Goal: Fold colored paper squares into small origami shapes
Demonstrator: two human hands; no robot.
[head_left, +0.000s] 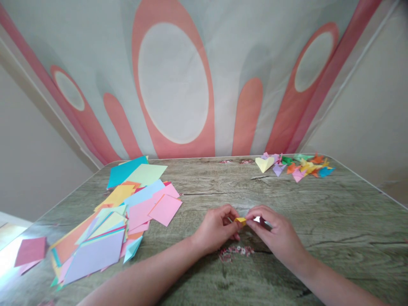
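Note:
Between my hands, just above the middle of the table, is a small piece of folded yellow paper [241, 220]. My left hand [217, 225] pinches its left side, fingers curled and partly hiding it. At its right end, the thumb and forefinger of my right hand [276, 229] close on the same paper. Only a small yellow part shows between the fingertips, so its folded shape is hard to make out.
Loose coloured paper sheets [95, 259] spread over the table's left side, with a folded light-blue piece [133, 250] beside them. Red squares [31, 251] lie at the far left. Several small folded paper figures [306, 166] and a pale yellow paper heart [264, 164] sit at the back right of the wood-patterned table [344, 238].

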